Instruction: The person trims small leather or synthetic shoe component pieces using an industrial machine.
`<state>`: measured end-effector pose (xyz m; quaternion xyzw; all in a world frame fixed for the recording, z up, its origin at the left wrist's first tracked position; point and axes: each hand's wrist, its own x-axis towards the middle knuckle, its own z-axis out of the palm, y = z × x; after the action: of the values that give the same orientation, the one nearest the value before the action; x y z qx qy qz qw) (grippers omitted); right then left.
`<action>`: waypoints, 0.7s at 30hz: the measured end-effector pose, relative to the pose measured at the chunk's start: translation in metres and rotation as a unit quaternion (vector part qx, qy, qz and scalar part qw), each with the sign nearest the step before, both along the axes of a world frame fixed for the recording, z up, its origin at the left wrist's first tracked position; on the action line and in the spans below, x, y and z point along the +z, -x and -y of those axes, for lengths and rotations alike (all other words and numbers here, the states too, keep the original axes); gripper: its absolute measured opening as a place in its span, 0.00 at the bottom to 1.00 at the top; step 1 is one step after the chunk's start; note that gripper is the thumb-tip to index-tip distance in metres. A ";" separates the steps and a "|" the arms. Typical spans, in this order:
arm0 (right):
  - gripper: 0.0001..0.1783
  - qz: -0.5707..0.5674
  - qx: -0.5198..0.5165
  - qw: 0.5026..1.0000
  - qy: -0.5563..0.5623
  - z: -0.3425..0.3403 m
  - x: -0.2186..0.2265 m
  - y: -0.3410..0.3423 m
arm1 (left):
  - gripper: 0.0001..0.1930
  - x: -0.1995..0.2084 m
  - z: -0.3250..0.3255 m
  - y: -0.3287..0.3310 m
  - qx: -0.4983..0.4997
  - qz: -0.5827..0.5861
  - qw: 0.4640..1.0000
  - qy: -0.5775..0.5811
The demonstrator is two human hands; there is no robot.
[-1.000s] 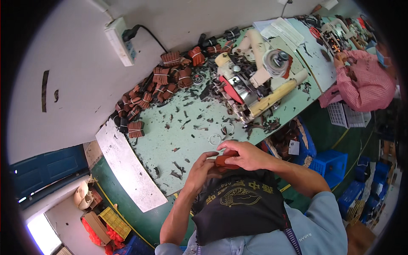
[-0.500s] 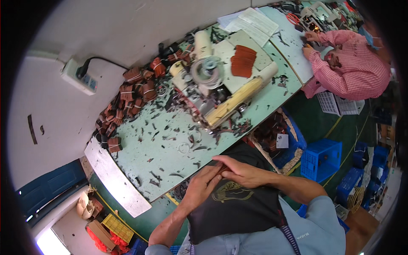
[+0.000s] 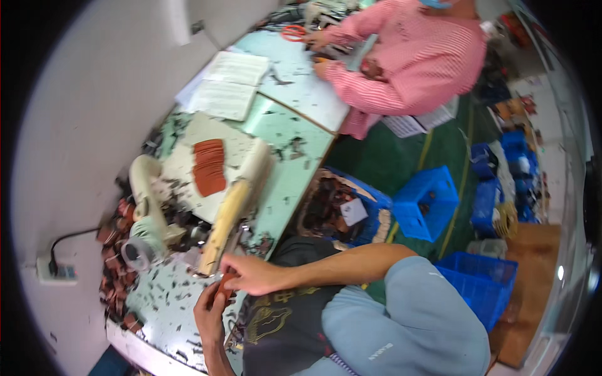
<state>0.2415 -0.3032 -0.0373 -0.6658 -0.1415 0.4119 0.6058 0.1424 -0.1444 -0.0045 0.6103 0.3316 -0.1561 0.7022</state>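
Note:
Between my hands is a small reddish-brown bundle of thin pieces (image 3: 227, 284), partly covered by my fingers. My left hand (image 3: 211, 313) is closed around its lower side, with the thumb along it. From the right, my right hand (image 3: 254, 274) pinches its upper end. Both hands are just beside the near end of a yellow bar (image 3: 224, 229) on a white bench machine (image 3: 182, 147). On the machine's top lies a fanned stack of orange-brown strips (image 3: 209, 167). A dark apron (image 3: 276, 341) covers my lap below the hands.
Dark scraps litter the pale green table (image 3: 285, 182), and brown bundles (image 3: 113, 266) pile along the wall. Papers (image 3: 229, 84) lie behind the machine. A scrap-filled blue tub (image 3: 376, 199) and a blue crate (image 3: 407, 200) stand right. A co-worker in a pink checked shirt (image 3: 407, 62) works beyond.
The view has swung to the right. My hands, pressed together over the brown pieces above the apron, have moved up to the machine's yellow bar, and more of the bundle now shows.

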 end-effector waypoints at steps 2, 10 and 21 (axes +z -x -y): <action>0.14 -0.003 0.017 0.999 -0.027 -0.002 -0.008 -0.013 | 0.21 -0.004 -0.011 -0.008 0.001 0.027 0.998 0.060; 0.12 0.129 0.123 0.980 0.084 -0.024 -0.025 -0.052 | 0.13 -0.034 -0.050 -0.025 -0.034 0.032 0.999 -0.007; 0.18 0.422 0.224 0.860 0.180 -0.027 0.002 -0.110 | 0.13 -0.033 -0.066 -0.052 -0.054 -0.041 0.993 -0.095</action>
<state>0.3511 -0.2767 -0.0354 -0.8236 -0.4521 0.2348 0.2494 0.1943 -0.0780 -0.0378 0.6847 0.3398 -0.1866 0.6172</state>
